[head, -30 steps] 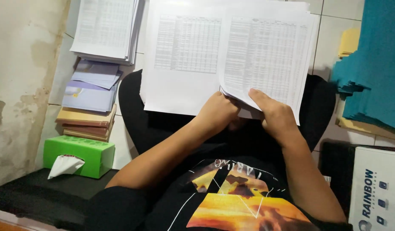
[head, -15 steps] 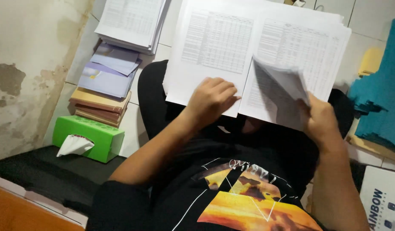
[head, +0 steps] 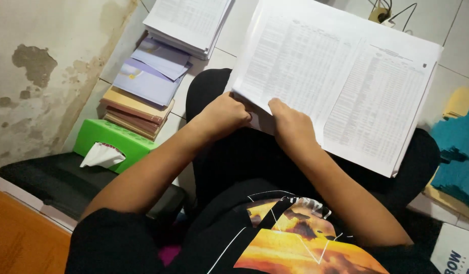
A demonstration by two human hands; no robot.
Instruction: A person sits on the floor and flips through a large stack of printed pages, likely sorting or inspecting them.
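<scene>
Both hands grip a stack of printed sheets on the lap.
The left hand [head: 225, 115] and right hand [head: 290, 124] have fingers clamped on the near left corner of the printed sheets [head: 341, 81]; a green tissue box [head: 112, 142] lies on the floor at left.

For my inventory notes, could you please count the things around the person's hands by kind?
Stacks of white printed table sheets: 2, one held by the left hand and right hand, one on the floor
Pile of lilac and brown folders: 1
Green cardboard tissue box: 1
Total: 4
</scene>
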